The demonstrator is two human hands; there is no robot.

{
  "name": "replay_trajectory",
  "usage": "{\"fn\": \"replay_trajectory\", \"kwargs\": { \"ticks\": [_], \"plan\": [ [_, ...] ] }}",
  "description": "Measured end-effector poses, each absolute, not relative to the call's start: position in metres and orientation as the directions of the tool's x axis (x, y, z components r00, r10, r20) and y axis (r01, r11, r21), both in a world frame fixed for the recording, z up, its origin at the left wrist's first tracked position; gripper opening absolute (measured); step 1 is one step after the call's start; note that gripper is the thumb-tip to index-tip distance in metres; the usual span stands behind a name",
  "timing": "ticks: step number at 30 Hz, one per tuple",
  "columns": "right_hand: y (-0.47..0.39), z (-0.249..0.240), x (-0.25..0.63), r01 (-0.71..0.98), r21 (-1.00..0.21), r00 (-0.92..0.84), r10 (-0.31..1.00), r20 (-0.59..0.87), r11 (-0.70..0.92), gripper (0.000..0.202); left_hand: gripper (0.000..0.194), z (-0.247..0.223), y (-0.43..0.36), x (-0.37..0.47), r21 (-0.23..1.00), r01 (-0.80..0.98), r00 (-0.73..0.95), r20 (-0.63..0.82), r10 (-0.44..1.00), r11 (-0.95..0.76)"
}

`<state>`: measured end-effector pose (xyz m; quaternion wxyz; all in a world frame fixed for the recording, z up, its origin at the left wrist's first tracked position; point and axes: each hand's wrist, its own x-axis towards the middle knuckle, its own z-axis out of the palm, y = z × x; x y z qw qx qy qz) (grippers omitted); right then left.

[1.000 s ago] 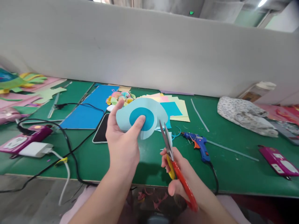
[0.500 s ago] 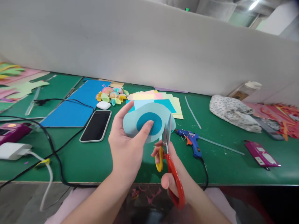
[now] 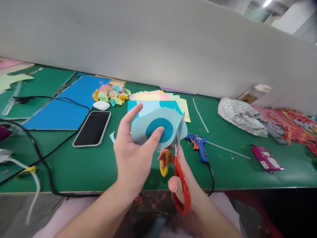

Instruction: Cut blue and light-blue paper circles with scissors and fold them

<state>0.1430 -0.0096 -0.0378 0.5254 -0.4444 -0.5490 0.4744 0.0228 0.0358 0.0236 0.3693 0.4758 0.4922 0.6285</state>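
Over the green table, from my head view: my left hand pinches the pale-blue paper, thumb flat on its darker blue disc, index finger raised at the left. My right hand grips the red-and-yellow scissors, blades crossing the paper's right side, fingers just below it!

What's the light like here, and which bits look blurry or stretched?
Head view: a lamp glows at upper right, the partition is palest near its middle, and beneath the table at lower right it is nearly black; same head view: the left hand, pale blue paper and scissors look fairly clear, while orange-red strips near the right edge look smeared, perhaps stretched by a wide lens.
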Motion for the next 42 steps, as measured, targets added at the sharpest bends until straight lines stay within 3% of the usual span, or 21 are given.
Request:
{"fn": "replay_trajectory", "kwargs": {
  "ticks": [26,42],
  "plan": [
    [-0.0113,-0.0356,0.1462,0.086,-0.989,-0.037,0.992,0.122,0.125,0.088,0.052,0.0265,0.0377,0.0196,0.945,0.119,-0.273,0.327,0.905,-0.305],
    [-0.0120,-0.0380,0.1486,0.035,-0.992,-0.061,0.991,0.115,0.117,0.082,0.051,0.0190,0.0439,0.0155,0.893,0.240,-0.253,0.436,0.864,-0.381]
  ]
}}
